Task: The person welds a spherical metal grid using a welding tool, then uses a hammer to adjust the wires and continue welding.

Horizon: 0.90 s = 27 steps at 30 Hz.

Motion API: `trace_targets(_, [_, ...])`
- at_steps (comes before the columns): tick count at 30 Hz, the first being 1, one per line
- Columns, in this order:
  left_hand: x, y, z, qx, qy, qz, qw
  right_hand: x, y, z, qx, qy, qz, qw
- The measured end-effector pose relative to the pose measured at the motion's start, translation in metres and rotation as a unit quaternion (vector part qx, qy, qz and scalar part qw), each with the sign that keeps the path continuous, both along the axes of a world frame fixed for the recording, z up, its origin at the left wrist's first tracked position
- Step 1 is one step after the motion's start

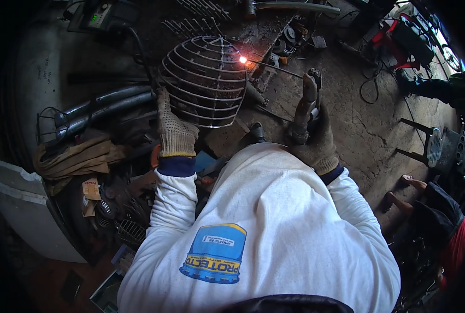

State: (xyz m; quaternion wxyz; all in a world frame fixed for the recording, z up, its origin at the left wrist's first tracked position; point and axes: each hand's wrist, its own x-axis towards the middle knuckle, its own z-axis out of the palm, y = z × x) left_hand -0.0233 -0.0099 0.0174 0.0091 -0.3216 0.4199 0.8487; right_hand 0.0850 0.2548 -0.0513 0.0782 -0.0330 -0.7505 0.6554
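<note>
A dome-shaped metal wire cage (207, 79) stands at the workbench's near edge, its bars curving in rings and ribs. My left hand (176, 128), in a dotted knit glove, holds the cage's lower left side. In a dark, worn glove, my right hand (321, 138) is closed around a welding electrode holder (303, 112). A thin welding rod (277, 68) runs from the holder to the cage's right side. At the rod's tip a bright orange-white arc (243, 60) glows against the bars. Part of my left fingers is hidden behind the cage.
A welding machine (99, 16) with a green display sits at the back left. Metal rods (193, 23) lie on the bench (263, 36). Pipes (107, 107) and a brown cloth (78, 159) are at the left. Another person's legs (412, 193) show at the right, near a stool (428, 143).
</note>
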Motion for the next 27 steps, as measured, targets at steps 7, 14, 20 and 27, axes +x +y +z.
trace_targets(7, [-0.002,0.002,0.003,-0.005,0.014,0.009,1.000,0.006,0.010,-0.010,-0.010,-0.016,0.014,1.000])
trace_targets(14, [-0.002,0.011,0.016,-0.012,-0.012,0.013,1.000,0.005,0.012,-0.013,-0.026,-0.037,0.020,0.999])
trace_targets(20, [-0.002,0.005,0.009,-0.020,0.004,0.006,1.000,0.003,0.009,-0.015,-0.031,-0.038,0.013,0.999])
trace_targets(27, [-0.003,0.002,0.009,-0.017,-0.006,0.009,1.000,0.004,0.012,-0.014,-0.051,-0.062,0.030,0.996])
